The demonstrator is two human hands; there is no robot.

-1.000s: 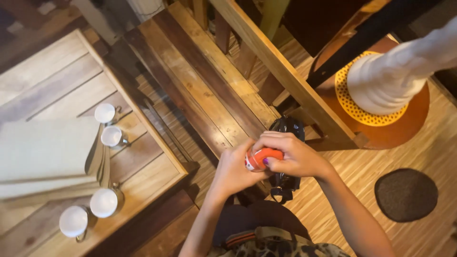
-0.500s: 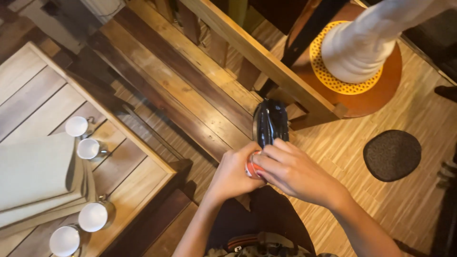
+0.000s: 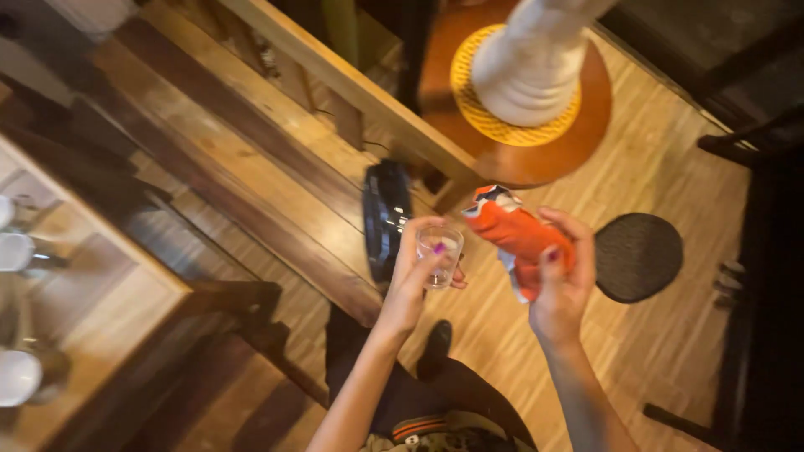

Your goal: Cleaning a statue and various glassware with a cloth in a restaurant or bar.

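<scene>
From the head camera I look straight down at my two hands held out over a wooden floor [image 3: 469, 335], with nothing under them but the boards. My left hand [image 3: 416, 276] is wrapped around a small clear glass [image 3: 440, 255], fingers and thumb closed on its wall, the glass roughly upright with its open mouth towards the camera; I cannot tell whether anything is in it. My right hand [image 3: 563, 280] is clamped on an orange packet [image 3: 512, 234], gripping its lower part so the rest sticks out up and to the left. The packet's long axis runs on a slant from my right hand towards the glass, and its free end sits just beside and slightly above the glass rim, near but apart from it as far as I can see. So the glass lies to the left of the packet, and the packet's free end is the part closest to the glass. Between the hands and the bench there is a dark shoe [image 3: 385, 213] on the floor, and a second dark shoe [image 3: 435, 347] shows lower down near my legs. A long wooden bench [image 3: 251, 167] crosses the upper left, a wooden worktop [image 3: 100, 310] at the left edge carries white cups [image 3: 18, 377], a round dark mat [image 3: 638, 257] lies right of my right hand, and a white pillar on an orange base [image 3: 528, 67] stands above.
</scene>
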